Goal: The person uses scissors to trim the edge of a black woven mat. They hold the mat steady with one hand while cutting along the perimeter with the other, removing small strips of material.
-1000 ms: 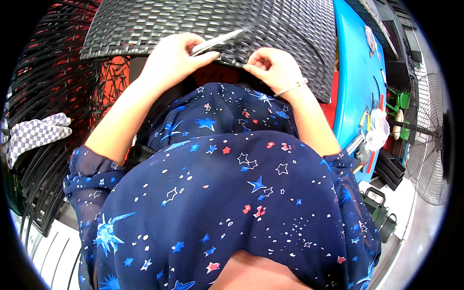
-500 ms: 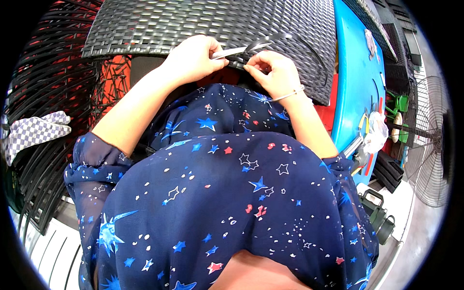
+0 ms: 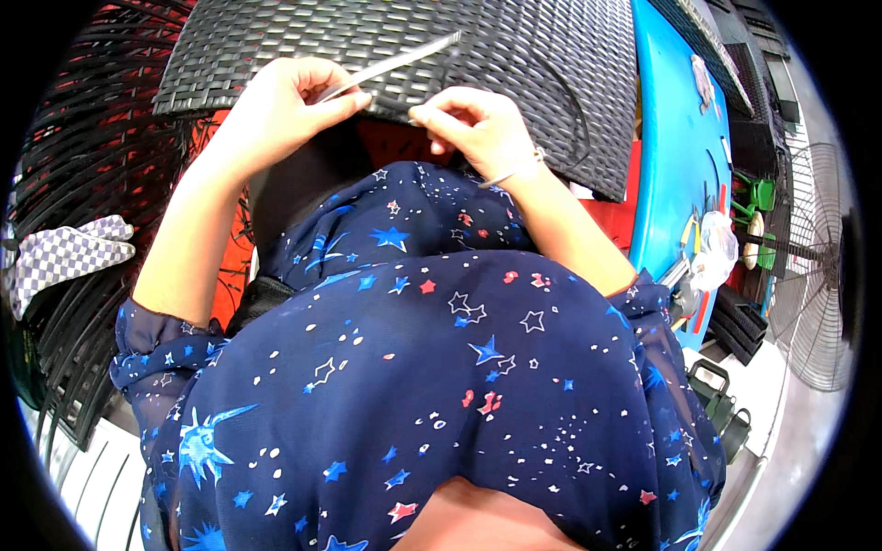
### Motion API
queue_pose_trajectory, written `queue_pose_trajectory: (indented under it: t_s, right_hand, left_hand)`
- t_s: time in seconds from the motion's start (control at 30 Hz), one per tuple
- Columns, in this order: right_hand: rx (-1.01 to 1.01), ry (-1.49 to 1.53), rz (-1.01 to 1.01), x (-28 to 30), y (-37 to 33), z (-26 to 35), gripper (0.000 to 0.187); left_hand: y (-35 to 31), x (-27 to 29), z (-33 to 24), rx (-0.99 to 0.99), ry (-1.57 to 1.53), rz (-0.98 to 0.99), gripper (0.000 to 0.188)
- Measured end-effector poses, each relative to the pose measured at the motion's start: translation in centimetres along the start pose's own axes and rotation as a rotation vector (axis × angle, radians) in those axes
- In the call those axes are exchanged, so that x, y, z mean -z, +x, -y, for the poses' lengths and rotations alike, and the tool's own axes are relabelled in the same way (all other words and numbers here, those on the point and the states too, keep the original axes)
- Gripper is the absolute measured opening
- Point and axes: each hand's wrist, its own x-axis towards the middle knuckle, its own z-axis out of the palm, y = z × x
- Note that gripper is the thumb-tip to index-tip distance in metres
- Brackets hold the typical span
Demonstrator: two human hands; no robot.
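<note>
My left hand [image 3: 289,106] is closed round a slim, flat silver tool [image 3: 404,60], whose far end points up and right over a black woven wicker panel [image 3: 367,28]. The panel's near edge lies just beyond my lap. At that edge my right hand [image 3: 478,129] pinches with thumb and forefinger, knuckles bent; what sits between the fingertips is hidden. A loose black strand [image 3: 581,115] curves in a loop over the panel, to the right of my right hand.
Black curved strands [image 3: 110,202] hang at the left, with checkered gloves [image 3: 73,248] on them. A blue tabletop [image 3: 675,138] at the right carries pliers [image 3: 691,234] and a clear plastic bag [image 3: 715,257]. A large fan [image 3: 818,253] stands beyond, near a dark case [image 3: 712,390].
My left hand has moved left with the silver tool, which now tilts up more steeply. My right hand has shifted left along the panel edge, and the strand's loop has drawn leftward.
</note>
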Motion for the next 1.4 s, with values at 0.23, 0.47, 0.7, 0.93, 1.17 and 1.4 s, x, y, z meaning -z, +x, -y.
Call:
queue_pose_trajectory:
  t_s: [0.23,0.47,0.7,0.93,1.17,1.4]
  right_hand:
    - [-0.090,-0.042,-0.111,0.6,-0.6,-2.0,0.018]
    - [-0.020,-0.285,-0.117,0.3,-0.3,-1.7,0.019]
    - [-0.178,-0.171,-0.139,-0.3,-0.5,-1.0,0.023]
    - [-0.220,-0.159,-0.091,0.1,-0.5,-0.6,0.022]
    - [-0.210,-0.126,-0.099,0.2,-0.9,-0.3,0.023]
    - [-0.197,-0.151,-0.097,-0.2,-0.9,-0.3,0.024]
  left_hand:
    - [-2.3,1.3,1.8,-0.144,0.784,-0.097,0.034]
    - [-1.7,1.0,0.8,-0.143,0.837,-0.070,0.036]
    - [-1.4,0.0,3.8,0.203,0.261,-0.016,0.038]
    - [-2.3,-1.8,6.3,0.331,-0.067,-0.073,0.039]
    - [-2.6,-0.6,3.4,0.050,0.545,-0.165,0.036]
    - [-1.6,0.2,1.0,-0.079,0.801,-0.140,0.034]
